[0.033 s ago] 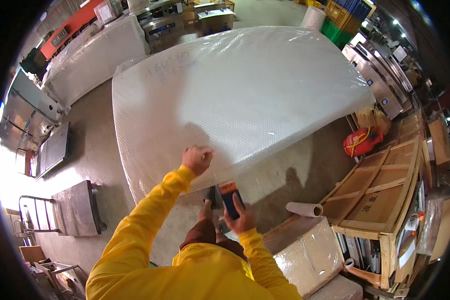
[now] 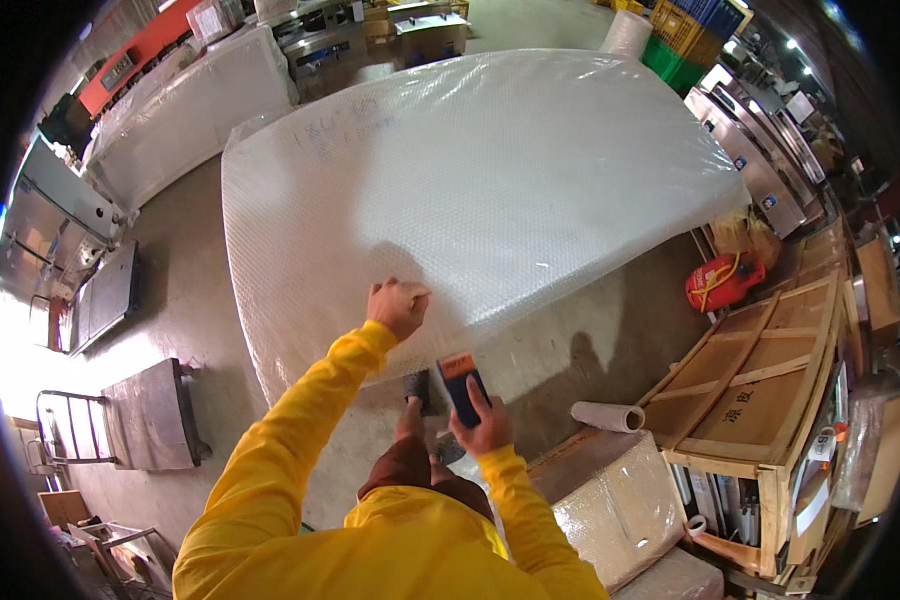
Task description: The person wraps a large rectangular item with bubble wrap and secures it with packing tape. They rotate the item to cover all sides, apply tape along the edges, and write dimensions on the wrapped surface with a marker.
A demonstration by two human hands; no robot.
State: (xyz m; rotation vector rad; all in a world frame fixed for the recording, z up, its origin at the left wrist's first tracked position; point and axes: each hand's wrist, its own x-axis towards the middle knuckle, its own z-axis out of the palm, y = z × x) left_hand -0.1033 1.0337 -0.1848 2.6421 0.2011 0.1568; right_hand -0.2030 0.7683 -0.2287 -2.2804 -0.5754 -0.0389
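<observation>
A large sheet of clear bubble wrap covers a wide, flat-topped thing before me, with blue handwriting near its far left corner. My left hand is over its near edge, with the fingers curled together; whatever they hold, if anything, is hidden. In my right hand is a flat, dark blue oblong thing with an orange end, held upright in front of my body, apart from the wrap. Its exact kind cannot be made out.
At right stand a wooden crate, a red gas cylinder and steel units. A wrapped carton with a plastic roll on it is at near right. Flatbed trolleys stand left, plastic crates at the back.
My left hand has moved slightly up and away from my body. The blue and orange thing in my right hand has risen a little.
</observation>
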